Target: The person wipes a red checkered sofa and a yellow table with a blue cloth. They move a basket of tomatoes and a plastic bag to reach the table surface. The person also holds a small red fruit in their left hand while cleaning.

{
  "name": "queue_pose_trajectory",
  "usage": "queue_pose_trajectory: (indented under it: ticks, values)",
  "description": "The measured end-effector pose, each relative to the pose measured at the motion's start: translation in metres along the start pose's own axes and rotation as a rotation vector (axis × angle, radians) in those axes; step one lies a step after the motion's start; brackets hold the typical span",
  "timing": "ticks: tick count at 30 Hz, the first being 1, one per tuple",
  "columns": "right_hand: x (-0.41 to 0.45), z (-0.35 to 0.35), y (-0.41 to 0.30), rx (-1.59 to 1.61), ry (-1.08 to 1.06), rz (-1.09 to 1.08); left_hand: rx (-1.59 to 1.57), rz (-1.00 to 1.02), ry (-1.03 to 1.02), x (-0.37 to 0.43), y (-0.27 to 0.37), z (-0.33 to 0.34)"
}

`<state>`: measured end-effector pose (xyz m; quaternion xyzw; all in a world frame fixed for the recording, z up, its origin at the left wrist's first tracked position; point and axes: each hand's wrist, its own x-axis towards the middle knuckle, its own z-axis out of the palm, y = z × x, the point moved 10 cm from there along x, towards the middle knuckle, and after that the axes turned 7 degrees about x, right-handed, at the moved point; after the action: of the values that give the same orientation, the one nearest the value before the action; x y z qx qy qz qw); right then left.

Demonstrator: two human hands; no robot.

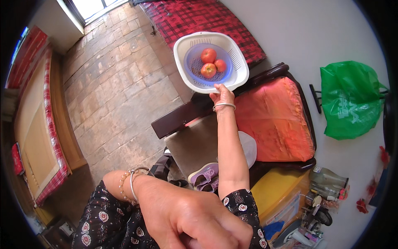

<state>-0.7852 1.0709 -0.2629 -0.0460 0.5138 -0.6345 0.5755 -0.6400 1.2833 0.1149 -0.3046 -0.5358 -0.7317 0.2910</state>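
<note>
My right hand [222, 96] grips the near rim of a white plastic draining basket [182, 51], its thumb over the edge. Nested inside is a translucent blue-purple plastic colander [196, 76]. Three red tomatoes [208, 71] lie together in that colander. The basket is held out at arm's length, near the dark wooden arm of a seat [180, 116]. Close to the camera, my left hand [196, 214] is bent in front of my body with its fingers curled downward. Its fingertips are out of sight, so whether it holds anything is hidden.
A red-and-black checked cover [199, 15] lies beyond the basket. An orange-red cushion [273, 121] rests on the wooden seat. Purple shoes [203, 174] are below. A green plastic bag [351, 99] hangs on the wall; glass bottles [326, 179] stand right. A table [37, 133] is left.
</note>
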Motion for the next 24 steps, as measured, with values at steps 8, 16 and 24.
queue_pose_trajectory:
  ticks: [8, 16, 24]
  values:
    - [-0.016, 0.007, 0.034, 0.060, -0.310, 0.128, -0.222, 0.148, 0.103, 0.007, -0.004, -0.012]
    - [-0.102, -0.085, 0.038, 0.007, -0.256, 0.162, -0.264, 0.209, -0.006, 0.035, -0.036, 0.025]
    - [-0.217, -0.249, -0.001, 0.024, -0.027, -0.015, -0.390, 0.182, -0.233, 0.066, -0.102, 0.114]
